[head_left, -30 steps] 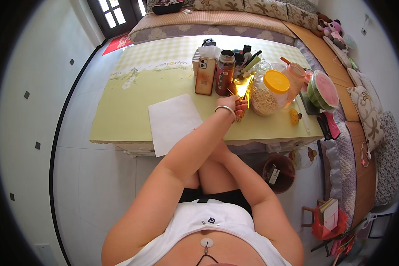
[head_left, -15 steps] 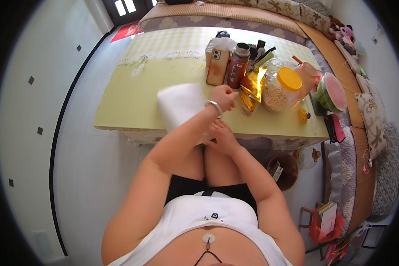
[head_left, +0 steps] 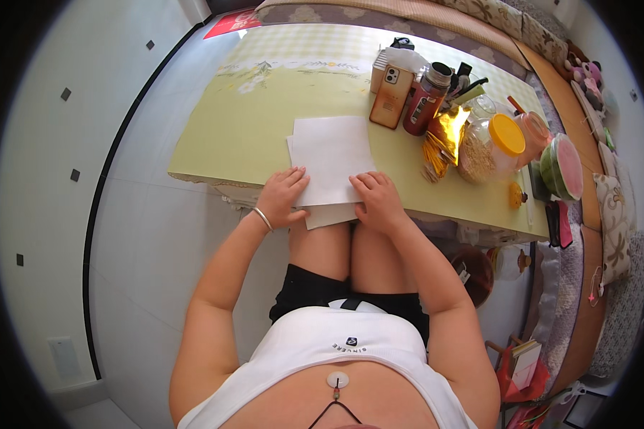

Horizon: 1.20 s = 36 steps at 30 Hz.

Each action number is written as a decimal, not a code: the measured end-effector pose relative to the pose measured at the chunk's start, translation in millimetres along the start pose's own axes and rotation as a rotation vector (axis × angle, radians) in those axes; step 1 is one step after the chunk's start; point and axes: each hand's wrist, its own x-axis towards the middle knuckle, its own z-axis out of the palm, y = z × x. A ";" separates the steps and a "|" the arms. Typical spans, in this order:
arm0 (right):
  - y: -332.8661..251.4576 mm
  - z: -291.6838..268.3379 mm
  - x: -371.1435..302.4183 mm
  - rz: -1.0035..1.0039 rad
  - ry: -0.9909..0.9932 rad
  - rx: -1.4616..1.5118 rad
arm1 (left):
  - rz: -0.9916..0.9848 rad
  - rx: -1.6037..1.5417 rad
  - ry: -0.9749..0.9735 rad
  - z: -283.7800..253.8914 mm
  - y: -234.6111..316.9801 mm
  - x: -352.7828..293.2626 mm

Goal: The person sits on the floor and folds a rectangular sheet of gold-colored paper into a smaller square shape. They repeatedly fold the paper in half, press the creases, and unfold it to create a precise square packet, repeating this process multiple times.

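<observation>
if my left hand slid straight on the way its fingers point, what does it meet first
The white paper, its edge apparently under the left hand; beyond that, perhaps the upright phone, though the line and depth are hard to judge.

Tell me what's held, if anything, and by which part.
The left hand and right hand touch the white rectangular paper at its left and right edges; whether they grip or merely rest cannot be told.
</observation>
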 end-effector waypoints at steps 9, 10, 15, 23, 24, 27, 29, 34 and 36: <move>35.0 -7.3 -7.4 0.031 0.148 0.527 | -0.028 -0.487 0.268 4.7 5.4 -18.0; 37.9 -2.2 -9.1 0.135 0.158 0.575 | -0.099 -0.548 0.304 7.8 6.1 -16.6; 41.0 12.7 13.3 0.595 0.095 0.681 | -0.676 -0.804 0.397 37.9 1.5 -7.5; 33.7 38.4 43.7 0.713 0.151 0.082 | -0.695 -0.183 0.523 55.3 13.5 25.1; 32.8 39.0 44.1 0.716 0.155 0.066 | -0.698 -0.162 0.525 57.1 13.5 25.5; 32.8 41.7 42.6 0.702 0.150 0.029 | -0.690 -0.109 0.523 62.4 14.5 23.4; 33.3 41.7 43.7 0.695 0.142 0.015 | -0.660 -0.087 0.517 61.7 14.3 22.0; 34.1 40.9 44.5 0.709 0.136 0.006 | -0.658 -0.080 0.459 53.5 19.4 25.0; 34.5 42.4 43.2 0.688 0.147 -0.009 | -0.610 -0.005 0.421 48.6 21.7 27.2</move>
